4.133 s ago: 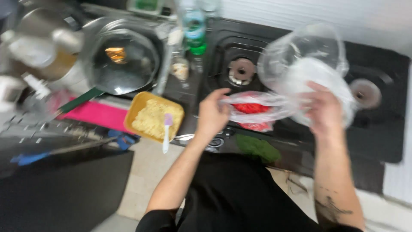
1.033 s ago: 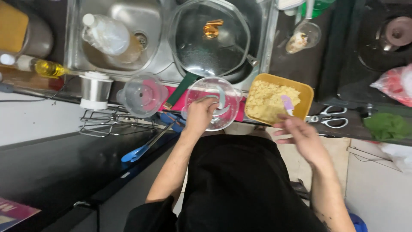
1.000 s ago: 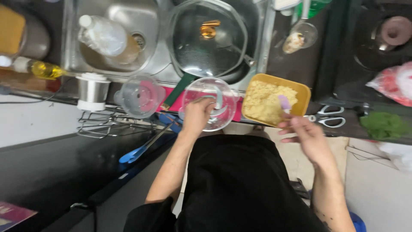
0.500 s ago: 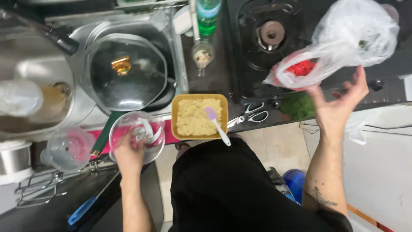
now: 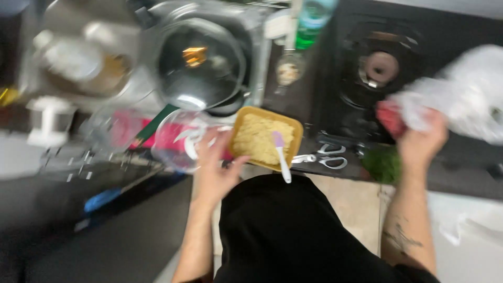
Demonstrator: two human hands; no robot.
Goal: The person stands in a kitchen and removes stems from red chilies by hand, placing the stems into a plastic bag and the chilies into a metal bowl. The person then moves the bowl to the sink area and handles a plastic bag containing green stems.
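Right hand (image 5: pixel 422 144) now gripping blurred plastic bag (image 5: pixel 466 105), contents unclear

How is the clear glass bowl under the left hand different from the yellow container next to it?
The glass bowl is round and see-through; the yellow container is squarish and opaque. The bowl looks almost empty, though blur hides detail, while the container is full of pale food with a small spatula resting in it. The left hand touches the bowl, not clearly the container. Both sit at the counter's front edge.
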